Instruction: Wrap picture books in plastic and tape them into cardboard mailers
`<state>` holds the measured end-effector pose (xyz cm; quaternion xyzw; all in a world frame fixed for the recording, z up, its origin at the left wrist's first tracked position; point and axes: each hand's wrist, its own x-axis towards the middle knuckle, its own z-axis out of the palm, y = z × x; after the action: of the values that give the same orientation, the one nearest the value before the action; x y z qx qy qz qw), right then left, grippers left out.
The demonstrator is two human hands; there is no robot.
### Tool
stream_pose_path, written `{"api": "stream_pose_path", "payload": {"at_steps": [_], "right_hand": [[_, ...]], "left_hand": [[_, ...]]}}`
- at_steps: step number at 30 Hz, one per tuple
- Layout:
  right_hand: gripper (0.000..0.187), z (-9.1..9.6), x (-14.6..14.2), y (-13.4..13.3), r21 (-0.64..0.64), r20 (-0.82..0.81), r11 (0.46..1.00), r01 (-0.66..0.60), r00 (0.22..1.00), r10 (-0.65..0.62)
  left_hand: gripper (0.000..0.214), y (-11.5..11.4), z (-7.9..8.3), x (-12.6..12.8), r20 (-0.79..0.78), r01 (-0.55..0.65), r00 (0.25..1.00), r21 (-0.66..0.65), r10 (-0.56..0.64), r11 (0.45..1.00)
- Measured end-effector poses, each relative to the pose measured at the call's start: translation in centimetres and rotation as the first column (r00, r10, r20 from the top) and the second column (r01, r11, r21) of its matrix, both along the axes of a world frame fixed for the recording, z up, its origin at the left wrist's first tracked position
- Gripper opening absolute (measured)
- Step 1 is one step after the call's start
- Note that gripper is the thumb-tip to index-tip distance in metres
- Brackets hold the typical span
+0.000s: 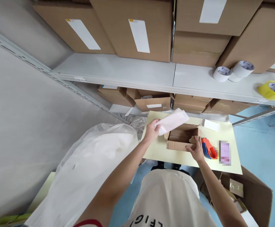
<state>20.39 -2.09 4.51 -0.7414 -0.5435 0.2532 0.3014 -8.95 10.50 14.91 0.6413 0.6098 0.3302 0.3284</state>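
Observation:
My left hand (151,130) is closed round one end of a white wrapped packet (172,120), which it holds just above a small open cardboard box (178,145). The box sits on a pale yellow table (156,151). My right hand (195,149) rests on the box's right front corner, fingers curled on its flap. A red and blue tape dispenser (208,148) lies just right of that hand.
A big clear bag of white goods (92,170) stands at my left. A white label (210,125) and a blurred pink item (224,152) lie on the table. Shelves hold cardboard boxes (137,28), white tape rolls (234,71) and a yellow roll (272,89). An open carton (251,195) sits low right.

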Motion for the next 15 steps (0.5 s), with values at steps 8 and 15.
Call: {"api": "stream_pose_path", "payload": {"at_steps": [8,15], "right_hand": [[0.085,-0.1,-0.3,0.6,0.013,-0.069,1.000,0.015,0.998,-0.014],[0.082,-0.4,-0.1,0.5,0.027,-0.121,0.999,0.031,0.992,-0.027]], "left_hand": [[0.029,-1.6,-1.6,6.9,-0.176,0.149,0.972,-0.036,-0.153,0.988],[0.034,-1.4,-3.2,8.7,-0.359,0.166,0.906,-0.186,-0.225,0.968]]}}
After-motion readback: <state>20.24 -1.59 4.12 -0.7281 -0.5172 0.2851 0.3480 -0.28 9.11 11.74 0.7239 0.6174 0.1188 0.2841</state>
